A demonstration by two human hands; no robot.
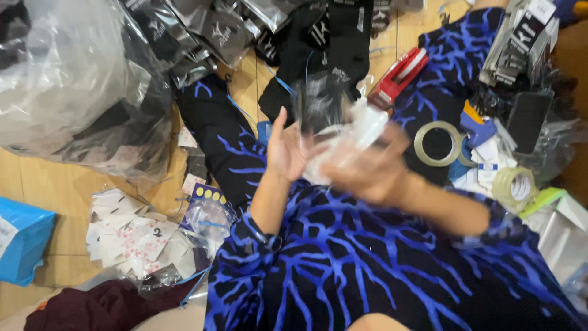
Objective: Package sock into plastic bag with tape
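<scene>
Both hands are raised over my lap, which is covered in black cloth with a blue vein pattern. A clear plastic bag [343,132] with something dark inside is held between them. My left hand [286,149] has its palm and thumb against the bag's left side. Gripping the crumpled lower right part of the bag is my right hand [367,173], blurred by motion. Black socks [334,46] lie on the wooden floor just beyond the bag.
A large clear sack of packed black items [79,79] fills the upper left. A red tape dispenser [398,76], two tape rolls [438,144] [513,186] and card labels lie at right. Paper tags [131,239] and a blue packet [21,248] sit at left.
</scene>
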